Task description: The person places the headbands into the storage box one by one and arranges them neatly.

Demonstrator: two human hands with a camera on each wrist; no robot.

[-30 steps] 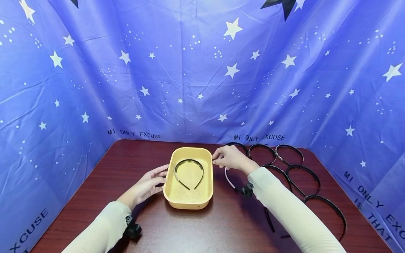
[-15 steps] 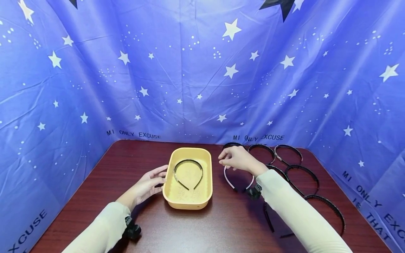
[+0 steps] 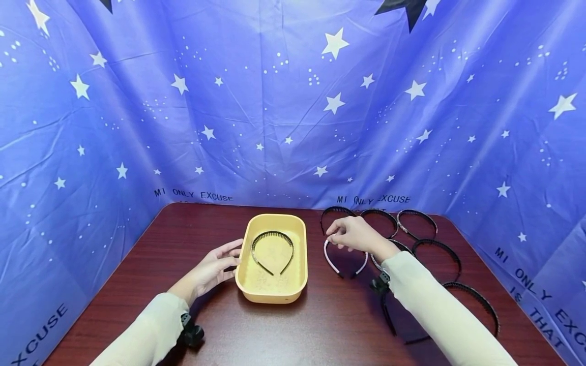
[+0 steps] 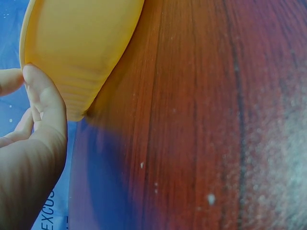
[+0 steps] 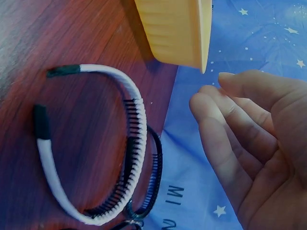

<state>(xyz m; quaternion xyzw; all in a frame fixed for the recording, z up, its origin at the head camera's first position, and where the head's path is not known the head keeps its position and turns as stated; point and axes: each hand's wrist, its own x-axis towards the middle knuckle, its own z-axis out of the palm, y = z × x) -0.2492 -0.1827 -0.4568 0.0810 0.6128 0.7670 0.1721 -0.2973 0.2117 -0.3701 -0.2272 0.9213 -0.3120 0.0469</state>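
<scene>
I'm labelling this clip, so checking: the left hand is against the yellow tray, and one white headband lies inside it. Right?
One thing is off: the headband inside the yellow tray is dark, not white, as the head view shows. The left hand is indeed against the tray.

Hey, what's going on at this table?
A person is working with some headbands and a tub. Their left hand touches the tub's side, and one black headband lies inside. Their right hand holds nothing and hovers by a white headband, which lies on the table to the right of the tub. More dark headbands lie farther right, partly hidden by the arm.
</scene>
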